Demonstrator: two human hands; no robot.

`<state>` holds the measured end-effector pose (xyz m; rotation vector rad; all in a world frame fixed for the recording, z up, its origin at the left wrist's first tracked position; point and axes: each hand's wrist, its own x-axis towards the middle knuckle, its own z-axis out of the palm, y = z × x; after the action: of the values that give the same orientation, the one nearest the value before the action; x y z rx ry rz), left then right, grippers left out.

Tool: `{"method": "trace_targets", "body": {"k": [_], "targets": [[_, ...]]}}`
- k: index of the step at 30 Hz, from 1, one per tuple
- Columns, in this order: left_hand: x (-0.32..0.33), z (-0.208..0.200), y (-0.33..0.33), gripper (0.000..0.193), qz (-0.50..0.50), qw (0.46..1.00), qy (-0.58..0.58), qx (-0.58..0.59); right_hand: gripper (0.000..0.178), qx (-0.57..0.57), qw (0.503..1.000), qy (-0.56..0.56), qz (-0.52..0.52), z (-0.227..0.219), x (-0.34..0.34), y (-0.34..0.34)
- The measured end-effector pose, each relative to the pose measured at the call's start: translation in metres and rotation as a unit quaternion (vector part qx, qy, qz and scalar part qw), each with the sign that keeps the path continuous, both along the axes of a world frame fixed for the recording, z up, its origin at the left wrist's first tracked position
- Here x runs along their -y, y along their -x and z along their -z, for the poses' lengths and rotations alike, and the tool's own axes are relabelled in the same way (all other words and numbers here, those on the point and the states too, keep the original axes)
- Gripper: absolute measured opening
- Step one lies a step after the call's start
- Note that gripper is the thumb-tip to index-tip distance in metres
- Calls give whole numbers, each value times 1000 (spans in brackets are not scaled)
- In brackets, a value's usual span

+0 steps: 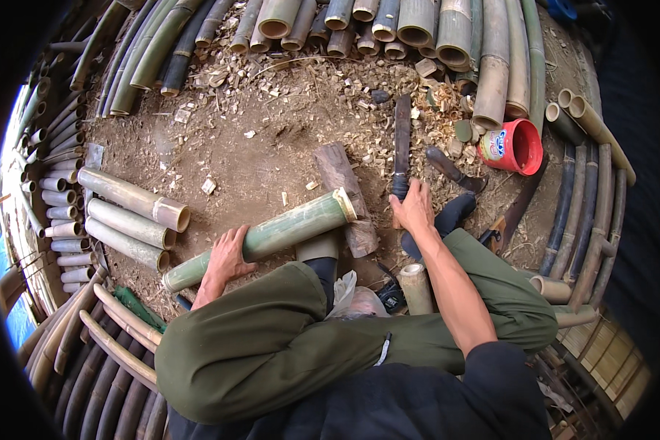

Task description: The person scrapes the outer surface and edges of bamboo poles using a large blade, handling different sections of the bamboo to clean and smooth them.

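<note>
Left hand (229, 253) on green bamboo (293, 227), chip-strewn dirt (253, 158), poles (494, 59) around

"Left hand (228, 254): what's under its fingers?"

"A green bamboo tube (295, 229), its right end beyond them, over a wooden block (336, 163)."

"And the right hand (416, 208)?"

"Its fingers curl round a machete (402, 136); right of them, a red bucket (525, 145)."

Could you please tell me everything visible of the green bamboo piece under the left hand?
The green bamboo piece is a round length with a mottled surface and pale ends. It slants from lower left to upper right, its right end over the wooden block. The left hand clasps it nearer the left end; other contacts are unclear.
</note>
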<state>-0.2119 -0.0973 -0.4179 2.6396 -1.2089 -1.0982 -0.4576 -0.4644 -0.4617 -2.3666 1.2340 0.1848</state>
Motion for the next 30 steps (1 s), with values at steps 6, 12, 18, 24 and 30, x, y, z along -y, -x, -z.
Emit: {"method": "trace_targets", "body": {"k": [6, 12, 18, 24, 30], "targets": [[77, 6, 4, 97, 29, 990, 38, -133, 63, 76, 992, -81, 55, 21, 3, -11], [104, -14, 7, 96, 56, 996, 4, -67, 51, 61, 955, -221, 187, -45, 35, -3], [102, 6, 3, 95, 55, 991, 51, -111, 42, 146, 972, -162, -85, -125, 1, 4], [115, 3, -9, 85, 39, 984, 10, -175, 39, 183, 964, -104, -163, -97, -36, -12], [117, 5, -10, 85, 18, 981, -26, -191, 32, 104, 973, -106, -178, -87, -34, -29]]}}
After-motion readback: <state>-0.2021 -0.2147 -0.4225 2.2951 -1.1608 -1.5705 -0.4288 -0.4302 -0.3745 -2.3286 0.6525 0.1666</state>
